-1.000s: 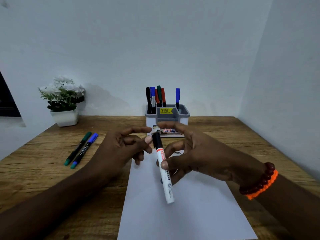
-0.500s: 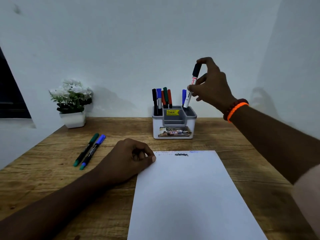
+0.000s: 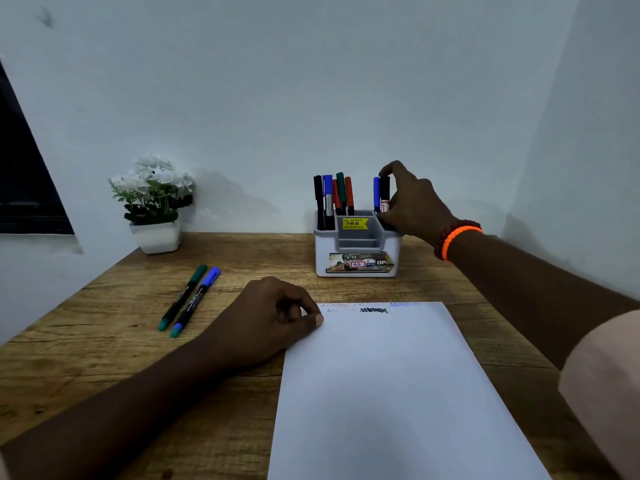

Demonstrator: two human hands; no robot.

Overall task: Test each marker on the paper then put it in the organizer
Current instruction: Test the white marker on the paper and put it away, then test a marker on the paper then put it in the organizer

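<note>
Over at the back right slot of the organizer (image 3: 356, 252), the black-capped marker (image 3: 384, 194) stands upright next to a blue one (image 3: 376, 192), lower barrel hidden behind the rim. Right hand (image 3: 412, 206) pinches its cap; fingers look curled around it, though the grip is partly blocked. Left hand (image 3: 273, 318) sits as a loose fist holding nothing, thumb on the paper (image 3: 398, 393) edge. Scribbles up top are too small to read. Green marker (image 3: 181, 296) and another blue marker (image 3: 195, 301) lie on the surface (image 3: 104, 341).
</note>
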